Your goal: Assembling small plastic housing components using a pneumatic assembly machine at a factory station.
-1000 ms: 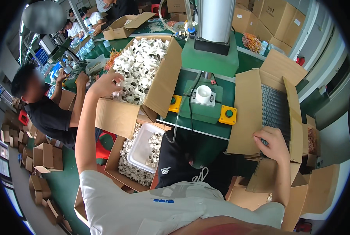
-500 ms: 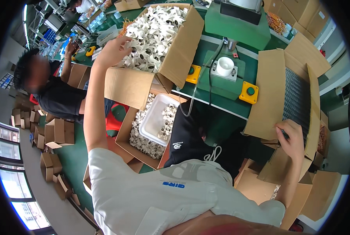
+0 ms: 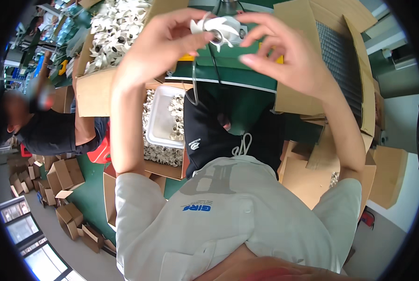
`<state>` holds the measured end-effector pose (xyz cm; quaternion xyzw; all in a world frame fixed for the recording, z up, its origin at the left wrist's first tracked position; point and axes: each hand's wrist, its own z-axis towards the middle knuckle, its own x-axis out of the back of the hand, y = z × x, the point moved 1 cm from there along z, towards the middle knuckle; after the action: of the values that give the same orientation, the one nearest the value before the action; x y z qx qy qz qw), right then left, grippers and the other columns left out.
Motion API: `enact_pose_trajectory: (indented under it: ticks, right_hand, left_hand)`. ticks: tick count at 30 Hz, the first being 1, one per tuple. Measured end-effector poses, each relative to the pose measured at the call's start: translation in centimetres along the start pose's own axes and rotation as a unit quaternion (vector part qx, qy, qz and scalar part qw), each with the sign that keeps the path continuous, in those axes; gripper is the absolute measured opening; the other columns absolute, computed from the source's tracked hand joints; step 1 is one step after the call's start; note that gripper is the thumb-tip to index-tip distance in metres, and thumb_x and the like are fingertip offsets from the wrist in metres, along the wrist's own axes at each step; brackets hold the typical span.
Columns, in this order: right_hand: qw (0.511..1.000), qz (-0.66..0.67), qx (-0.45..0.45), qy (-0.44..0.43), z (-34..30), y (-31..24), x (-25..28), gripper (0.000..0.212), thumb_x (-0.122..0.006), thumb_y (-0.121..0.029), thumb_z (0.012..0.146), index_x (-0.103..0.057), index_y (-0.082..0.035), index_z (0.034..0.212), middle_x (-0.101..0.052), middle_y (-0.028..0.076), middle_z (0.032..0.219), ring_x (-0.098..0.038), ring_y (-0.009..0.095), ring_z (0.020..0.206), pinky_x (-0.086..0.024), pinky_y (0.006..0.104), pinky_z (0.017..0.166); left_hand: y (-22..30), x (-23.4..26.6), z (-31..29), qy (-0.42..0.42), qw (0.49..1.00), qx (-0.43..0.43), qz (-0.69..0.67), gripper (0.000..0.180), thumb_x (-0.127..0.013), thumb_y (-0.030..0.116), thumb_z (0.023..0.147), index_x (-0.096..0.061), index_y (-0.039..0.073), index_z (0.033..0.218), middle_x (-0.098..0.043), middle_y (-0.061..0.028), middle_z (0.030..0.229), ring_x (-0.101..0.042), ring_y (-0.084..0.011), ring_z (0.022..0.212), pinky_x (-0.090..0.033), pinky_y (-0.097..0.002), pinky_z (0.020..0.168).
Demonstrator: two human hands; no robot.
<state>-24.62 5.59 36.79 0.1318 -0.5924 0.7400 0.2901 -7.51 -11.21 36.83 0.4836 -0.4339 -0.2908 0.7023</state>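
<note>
A white bladed impeller [image 3: 226,29] with a dark round centre is held up over the bench's front edge. My left hand [image 3: 160,47] pinches it at its left side between thumb and fingers. Just to its right is my right hand [image 3: 291,56], fingers apart and bent toward the impeller, with nothing visible between them. Many similar white impellers [image 3: 118,28] fill a cardboard box left of my left hand. The press fixture behind my hands is mostly hidden.
On the right stands an open carton [image 3: 294,51] of grey, closely packed pieces [image 3: 338,65]. Below the bench edge, a white plastic tray [image 3: 160,119] with some impellers rests on a box of more. A person in a dark shirt [image 3: 52,129] sits at left.
My left hand has come from the impeller box to the middle, bringing one impeller. My right hand has left the right carton and moved up beside it. The view has shifted too.
</note>
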Motion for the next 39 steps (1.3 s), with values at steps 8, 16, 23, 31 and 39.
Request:
enact_pose_trajectory:
  ticks: [8,16,23,31,39]
  right_hand:
    - [0.995,0.024,0.045,-0.092,-0.6,0.0,-2.3,0.050,-0.075,0.002,0.077,-0.059,-0.006,0.124,-0.066,0.005,0.100,-0.059,0.010,0.075,-0.047,0.0210,0.065]
    - [0.962,0.240,0.035,-0.123,-0.7,0.6,-2.7,0.047,-0.070,0.008,0.070,-0.060,-0.001,0.115,-0.066,0.011,0.102,-0.061,0.016,0.074,-0.050,0.0224,0.061]
    - [0.940,0.310,-0.004,-0.139,0.4,1.7,-3.6,0.040,-0.071,0.008,0.075,-0.062,-0.002,0.113,-0.065,0.007,0.090,-0.058,0.011,0.068,-0.050,0.0194,0.059]
    - [0.917,0.369,-0.113,-0.097,2.0,2.5,-1.4,0.034,-0.068,-0.002,0.083,-0.061,-0.003,0.116,-0.063,0.007,0.085,-0.055,0.012,0.064,-0.046,0.0215,0.056]
    - [0.911,0.365,-0.185,-0.042,8.2,7.3,-2.4,0.022,-0.062,-0.008,0.092,-0.059,-0.004,0.113,-0.059,0.008,0.086,-0.053,0.013,0.069,-0.041,0.0214,0.060]
  left_hand:
    - [-2.6,-4.3,-4.5,0.007,0.964,0.019,-0.265,0.034,-0.070,0.002,0.089,-0.061,-0.004,0.121,-0.067,-0.0076,0.086,-0.061,-0.0114,0.070,-0.053,-0.0208,0.065]
    - [-4.5,-4.7,-6.3,-0.063,0.903,-0.008,-0.426,0.030,-0.066,0.003,0.093,-0.060,-0.004,0.122,-0.067,-0.0094,0.085,-0.061,-0.0125,0.062,-0.056,-0.0225,0.057]
    - [-6.6,-5.9,-6.9,0.012,0.885,0.013,-0.465,0.037,-0.064,0.003,0.094,-0.055,-0.004,0.129,-0.067,-0.0110,0.085,-0.062,-0.0137,0.060,-0.056,-0.0237,0.055]
    - [-5.9,-5.5,-8.2,0.057,0.903,-0.002,-0.425,0.050,-0.057,0.002,0.095,-0.040,-0.007,0.140,-0.066,-0.0235,0.086,-0.058,-0.0156,0.049,-0.050,-0.0227,0.043]
    - [-11.2,-5.9,-11.4,0.043,0.819,0.043,-0.571,0.044,-0.057,0.010,0.096,-0.045,-0.006,0.135,-0.066,-0.0227,0.086,-0.059,-0.0176,0.052,-0.050,-0.0233,0.045]
